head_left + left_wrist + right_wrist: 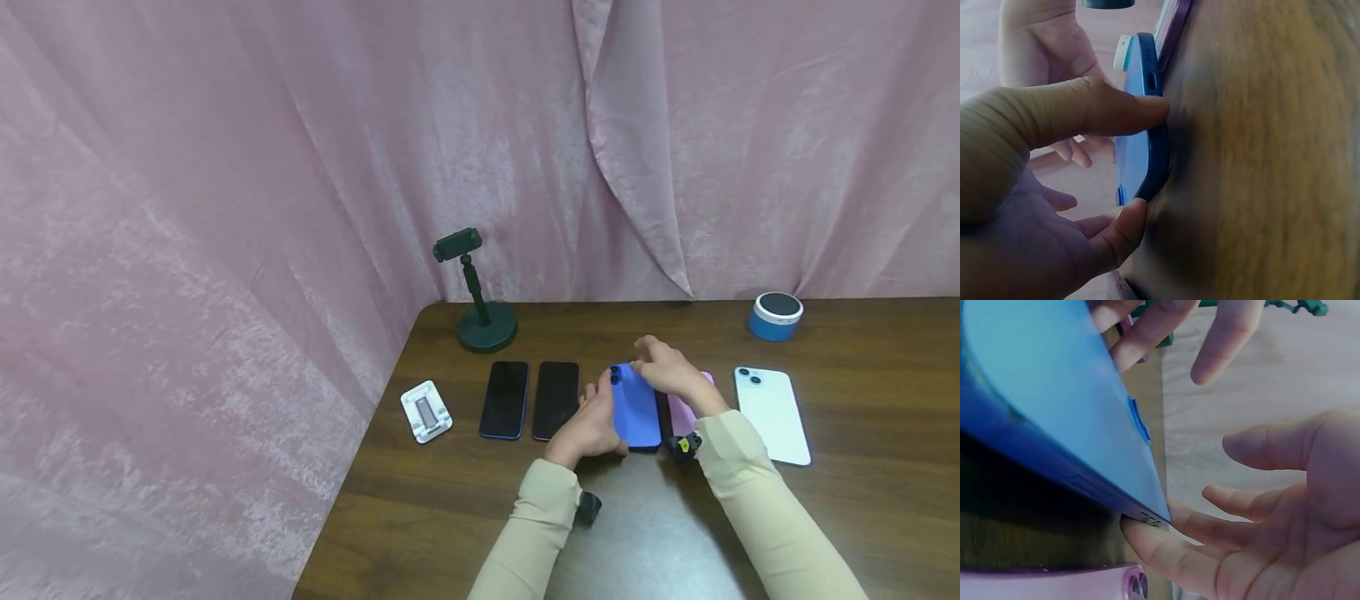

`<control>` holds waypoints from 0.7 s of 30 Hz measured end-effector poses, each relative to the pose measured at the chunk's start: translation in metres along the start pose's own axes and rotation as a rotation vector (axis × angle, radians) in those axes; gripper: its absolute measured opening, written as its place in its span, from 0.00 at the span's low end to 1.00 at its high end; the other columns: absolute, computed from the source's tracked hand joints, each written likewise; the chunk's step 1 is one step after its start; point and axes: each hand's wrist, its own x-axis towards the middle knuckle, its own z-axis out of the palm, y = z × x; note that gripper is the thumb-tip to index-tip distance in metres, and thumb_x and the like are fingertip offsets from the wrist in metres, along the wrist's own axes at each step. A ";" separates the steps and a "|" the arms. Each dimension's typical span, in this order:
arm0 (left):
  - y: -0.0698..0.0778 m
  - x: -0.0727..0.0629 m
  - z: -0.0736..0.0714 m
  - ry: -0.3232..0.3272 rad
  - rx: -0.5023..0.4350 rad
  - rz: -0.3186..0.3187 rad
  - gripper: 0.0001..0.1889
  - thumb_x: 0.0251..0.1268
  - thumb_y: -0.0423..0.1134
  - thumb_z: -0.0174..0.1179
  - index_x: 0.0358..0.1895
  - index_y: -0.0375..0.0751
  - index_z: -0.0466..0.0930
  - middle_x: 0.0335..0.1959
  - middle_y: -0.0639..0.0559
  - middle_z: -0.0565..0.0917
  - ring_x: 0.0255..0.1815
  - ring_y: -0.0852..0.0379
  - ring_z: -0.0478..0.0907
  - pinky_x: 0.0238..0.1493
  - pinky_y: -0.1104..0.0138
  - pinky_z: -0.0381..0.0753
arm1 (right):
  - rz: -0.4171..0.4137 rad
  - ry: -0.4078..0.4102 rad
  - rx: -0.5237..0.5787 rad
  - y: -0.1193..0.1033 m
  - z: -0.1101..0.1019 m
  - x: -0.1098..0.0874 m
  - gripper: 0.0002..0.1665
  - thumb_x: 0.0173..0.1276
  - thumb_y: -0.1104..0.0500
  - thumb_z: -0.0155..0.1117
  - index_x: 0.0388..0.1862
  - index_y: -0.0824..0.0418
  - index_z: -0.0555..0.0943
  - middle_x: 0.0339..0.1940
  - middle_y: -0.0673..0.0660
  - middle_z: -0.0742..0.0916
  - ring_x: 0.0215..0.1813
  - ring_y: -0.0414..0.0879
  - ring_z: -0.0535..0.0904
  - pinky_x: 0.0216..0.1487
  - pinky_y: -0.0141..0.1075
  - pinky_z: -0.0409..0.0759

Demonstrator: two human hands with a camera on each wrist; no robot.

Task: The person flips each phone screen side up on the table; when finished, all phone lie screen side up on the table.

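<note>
A blue phone [637, 412] lies camera side up in the middle of the row on the wooden table, dark shadow showing beneath its edge. My left hand [592, 425] grips it from the left. In the left wrist view, the thumb presses the phone's [1138, 147] bottom edge by the charging port, and a finger touches its side. Over the far right corner reaches my right hand [671, 373]; in the right wrist view a fingertip of this loosely extended hand [1260, 531] touches the phone's corner. A pink phone [681, 417] is partly hidden under the right wrist.
Two phones with dark screens up, one [505, 400] beside the other [556, 396], lie to the left. A white phone [772, 417] lies right. Around them are a small white folding stand [426, 411], a dark green phone stand [487, 327] and a blue-and-white round device [776, 318].
</note>
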 end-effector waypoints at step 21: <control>-0.003 0.001 -0.001 -0.053 -0.294 0.085 0.59 0.45 0.35 0.82 0.79 0.43 0.50 0.67 0.44 0.74 0.61 0.52 0.77 0.59 0.61 0.77 | 0.011 0.062 0.096 -0.009 -0.018 -0.016 0.28 0.74 0.66 0.53 0.69 0.79 0.64 0.61 0.83 0.75 0.58 0.73 0.76 0.44 0.52 0.83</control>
